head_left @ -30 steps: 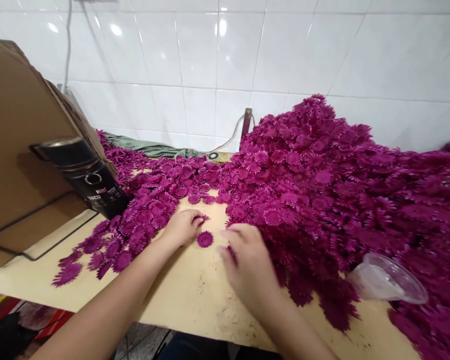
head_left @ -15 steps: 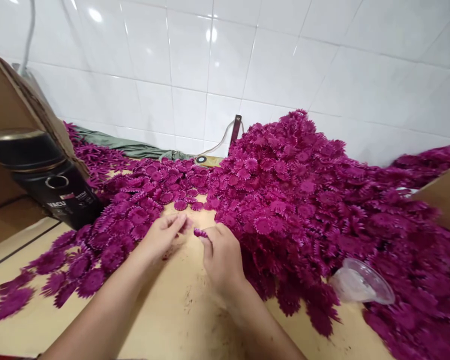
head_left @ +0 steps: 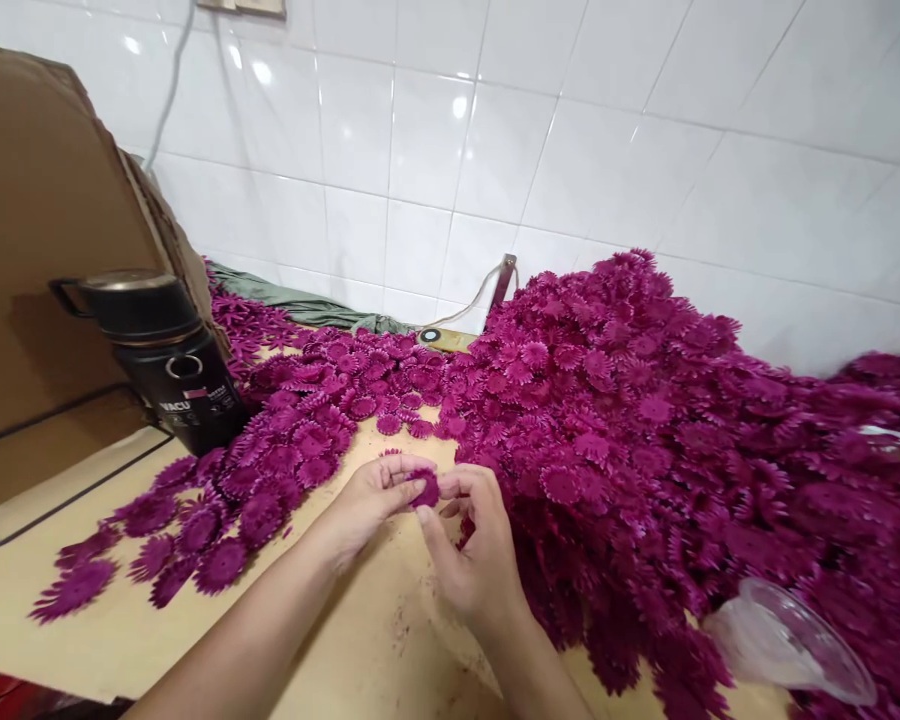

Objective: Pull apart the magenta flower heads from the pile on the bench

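A small purple flower-shaped piece [head_left: 424,489] is pinched between my left hand [head_left: 373,497] and my right hand [head_left: 470,553], just above the tan tabletop [head_left: 360,640]. Both hands have their fingers closed on it. To the right rises a big heap of the same purple flowers [head_left: 645,430]. A flatter spread of purple flowers [head_left: 270,460] lies to the left of my hands.
A black flask [head_left: 169,360] stands at the left beside a brown cardboard box [head_left: 37,250]. Clear plastic [head_left: 787,635] lies at the lower right on the heap's edge. A green cloth [head_left: 292,300] and a cable [head_left: 472,295] run along the white tiled wall.
A flower that lay on the table between my hands has been picked up; both hands have come together and now pinch it. The camera view has shifted.
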{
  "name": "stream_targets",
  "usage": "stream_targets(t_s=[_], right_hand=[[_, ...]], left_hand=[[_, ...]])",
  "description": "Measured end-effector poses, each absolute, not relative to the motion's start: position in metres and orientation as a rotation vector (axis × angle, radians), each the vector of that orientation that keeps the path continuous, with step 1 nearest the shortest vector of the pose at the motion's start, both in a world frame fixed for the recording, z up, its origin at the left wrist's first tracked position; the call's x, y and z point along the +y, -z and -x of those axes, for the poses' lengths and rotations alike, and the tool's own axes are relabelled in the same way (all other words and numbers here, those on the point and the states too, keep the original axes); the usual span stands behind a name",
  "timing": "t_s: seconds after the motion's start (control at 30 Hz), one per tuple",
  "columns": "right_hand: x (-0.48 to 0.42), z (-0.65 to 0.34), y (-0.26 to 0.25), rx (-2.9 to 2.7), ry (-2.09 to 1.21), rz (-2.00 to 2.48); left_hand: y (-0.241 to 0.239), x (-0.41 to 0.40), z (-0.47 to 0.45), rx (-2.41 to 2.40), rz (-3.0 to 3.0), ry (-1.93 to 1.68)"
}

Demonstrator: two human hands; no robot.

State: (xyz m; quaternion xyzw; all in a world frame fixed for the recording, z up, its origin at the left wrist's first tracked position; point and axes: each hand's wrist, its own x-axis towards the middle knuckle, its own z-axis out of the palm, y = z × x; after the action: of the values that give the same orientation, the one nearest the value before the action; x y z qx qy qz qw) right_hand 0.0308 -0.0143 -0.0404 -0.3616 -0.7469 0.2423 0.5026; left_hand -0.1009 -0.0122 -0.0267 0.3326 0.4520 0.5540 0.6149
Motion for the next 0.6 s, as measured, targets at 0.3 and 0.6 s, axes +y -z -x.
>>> stream_targets(t_s=[0.3,0.6], right_hand=[[-0.012,-0.03,0.041,-1.515,-1.111,0.939],[-0.012,-0.052,0.022,-1.695,-0.797,1.047]], left_hand=[[0.03,-0.013,0.082,1.151,-0.947,-1.411],[0.023,-0.021,0.068,1.016,-0.914,-1.408]])
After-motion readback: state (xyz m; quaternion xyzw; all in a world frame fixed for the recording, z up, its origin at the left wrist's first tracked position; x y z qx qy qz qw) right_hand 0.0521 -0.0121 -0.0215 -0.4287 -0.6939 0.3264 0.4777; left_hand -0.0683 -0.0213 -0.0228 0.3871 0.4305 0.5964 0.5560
